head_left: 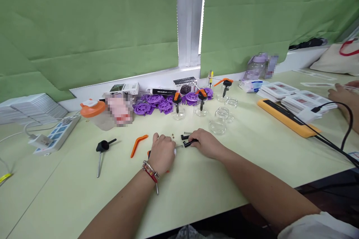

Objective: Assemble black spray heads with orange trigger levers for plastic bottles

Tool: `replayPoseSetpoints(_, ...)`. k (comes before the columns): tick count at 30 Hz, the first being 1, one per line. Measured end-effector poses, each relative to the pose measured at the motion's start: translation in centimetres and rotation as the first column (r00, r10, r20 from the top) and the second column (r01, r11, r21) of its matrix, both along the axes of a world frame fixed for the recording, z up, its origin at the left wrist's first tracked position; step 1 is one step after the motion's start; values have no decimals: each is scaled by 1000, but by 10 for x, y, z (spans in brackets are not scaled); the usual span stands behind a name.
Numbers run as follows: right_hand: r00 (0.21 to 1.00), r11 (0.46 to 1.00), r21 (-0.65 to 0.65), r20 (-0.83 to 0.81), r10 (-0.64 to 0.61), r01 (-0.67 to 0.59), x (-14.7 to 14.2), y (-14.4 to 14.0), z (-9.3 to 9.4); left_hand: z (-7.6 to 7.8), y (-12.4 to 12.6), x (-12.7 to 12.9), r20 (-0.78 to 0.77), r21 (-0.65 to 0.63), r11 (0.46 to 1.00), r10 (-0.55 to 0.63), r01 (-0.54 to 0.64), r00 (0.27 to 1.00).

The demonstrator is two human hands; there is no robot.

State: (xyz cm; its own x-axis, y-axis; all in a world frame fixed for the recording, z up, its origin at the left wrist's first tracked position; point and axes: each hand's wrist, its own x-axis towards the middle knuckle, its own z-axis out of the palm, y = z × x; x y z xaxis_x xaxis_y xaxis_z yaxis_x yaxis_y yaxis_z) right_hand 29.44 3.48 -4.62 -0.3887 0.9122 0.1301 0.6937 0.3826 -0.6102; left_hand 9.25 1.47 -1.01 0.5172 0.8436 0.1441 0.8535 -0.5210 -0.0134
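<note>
Plastic, we judge, makes the nearer black piece (pixel 187 144) light and stiff, best held mid-length; beside a spring (pixel 179 147), our right hand (pixel 208 144) pinches it, while our left hand's (pixel 162 153) grip we cannot tell.

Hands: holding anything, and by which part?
Right hand apparently holds the nearer black part by its right end; any hold by the left hand is hidden.

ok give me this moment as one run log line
left hand: grip hidden | right hand: touching black piece | between hands: spring | orange lever: left of left hand | beyond: glassware
</note>
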Motion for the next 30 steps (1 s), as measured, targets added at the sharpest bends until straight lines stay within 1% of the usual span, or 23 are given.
replayPoseSetpoints(4, 999, 998, 54, 14, 39, -40, -1, 2, -4, 9, 3, -3, 5, -1, 999, 45, -45, 999)
replayPoseSetpoints(7, 997, 993, 86, 21, 76, -77, -4, 3, -7, 12, 12, -2, 15, 21, 999, 47, -47, 999)
replayPoseSetpoints(9, 997, 994, 83, 15, 77, -78, -5, 3, -7, 12, 20, 0, 7, 46, 998, 37, -38, 999)
replayPoseSetpoints(11, 999, 996, 75, -7, 51, -50, -4, 4, -5, 11, 29, 3, -16, 65, 998, 26, -25, 1000)
replayPoseSetpoints(14, 997, 994, 106, -72, -14, 21, -3, 7, -4, 10, 41, 11, -60, 79, 997, -8, 13, 998)
replayPoseSetpoints(16, 994, 990, 136, -107, -30, 45, -2, 9, -6, 10, 46, 16, -78, 87, 995, -39, 46, 996)
replayPoseSetpoints(20, 994, 990, 139, -102, 26, -12, -3, 14, -13, 13, 52, 28, -123, 94, 991, -86, 98, 989)
replayPoseSetpoints(23, 996, 989, 144, -81, 46, -34, -5, 15, -16, 13, 55, 34, -122, 93, 987, -117, 129, 986)
replayPoseSetpoints(26, 996, 988, 151, -77, 47, -35, -6, 15, -15, 13, 58, 37, -117, 96, 982, -154, 165, 981)
replayPoseSetpoints(30, 995, 989, 144, -82, 54, -42, -4, 15, -13, 14, 59, 38, -171, 127, 967, -198, 221, 965)
